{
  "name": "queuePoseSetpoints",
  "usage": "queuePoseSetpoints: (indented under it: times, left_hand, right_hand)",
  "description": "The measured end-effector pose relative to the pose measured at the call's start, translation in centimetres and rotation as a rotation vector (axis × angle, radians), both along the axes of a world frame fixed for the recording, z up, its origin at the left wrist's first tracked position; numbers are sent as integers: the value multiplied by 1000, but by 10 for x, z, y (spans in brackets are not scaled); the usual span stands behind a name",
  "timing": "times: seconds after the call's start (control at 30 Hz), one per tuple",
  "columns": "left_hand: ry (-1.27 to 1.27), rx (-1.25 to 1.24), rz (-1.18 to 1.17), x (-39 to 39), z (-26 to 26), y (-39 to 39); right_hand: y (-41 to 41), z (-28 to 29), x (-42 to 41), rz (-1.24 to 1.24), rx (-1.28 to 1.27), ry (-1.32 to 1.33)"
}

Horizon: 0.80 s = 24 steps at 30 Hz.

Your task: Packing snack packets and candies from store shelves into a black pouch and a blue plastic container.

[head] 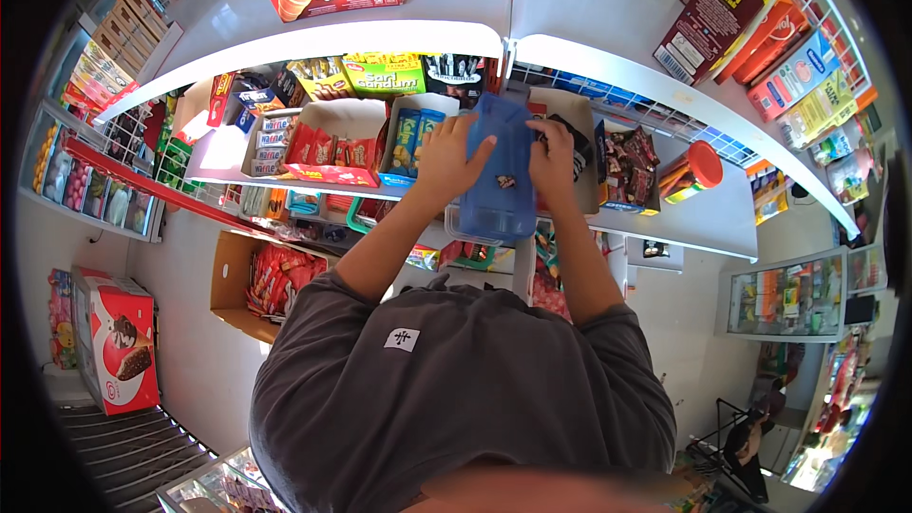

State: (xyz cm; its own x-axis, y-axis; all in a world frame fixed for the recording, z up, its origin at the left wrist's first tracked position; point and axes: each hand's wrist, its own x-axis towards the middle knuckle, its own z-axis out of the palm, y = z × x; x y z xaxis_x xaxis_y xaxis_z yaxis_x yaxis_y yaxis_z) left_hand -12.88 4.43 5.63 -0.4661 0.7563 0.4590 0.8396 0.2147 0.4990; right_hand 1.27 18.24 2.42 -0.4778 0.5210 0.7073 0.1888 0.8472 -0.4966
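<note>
A translucent blue plastic bin lies between my two hands over the shelf's front edge. My left hand grips its left wall, with the thumb over the rim. At the opposite wall, the fingers of my right hand hold the rim. One small wrapped sweet shows inside the bin. Below the bin's near end, the edge of a clear plastic container sticks out. Blue snack packs stand in a carton left of my left hand. Beyond my right hand are black packets in an open carton.
Left on the shelf sits a carton of red packets; right are a carton of dark red packets and a red-lidded jar. An upper shelf edge overhangs. A cardboard box of red packets stands lower left.
</note>
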Motion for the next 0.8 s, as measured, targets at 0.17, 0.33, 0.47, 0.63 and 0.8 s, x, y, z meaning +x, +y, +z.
queuePoseSetpoints:
  times: [0.17, 0.33, 0.47, 0.63, 0.8]
  left_hand:
    - [-549, 311, -397, 40, 6, -18]
    - [-1002, 235, -536, 33, -8, -22]
    - [-1229, 251, -562, 22, -8, -26]
    - [-1262, 183, -495, 8, -15, -46]
    - [-1271, 241, -557, 1, -21, -62]
  right_hand:
    - [-38, 3, 9, 315, -620, 306]
    - [-66, 39, 18, 375, -410, 112]
    - [-72, 47, 21, 432, -444, -60]
    - [-45, 34, 31, 526, -537, 293]
    - [43, -33, 54, -241, -224, -353]
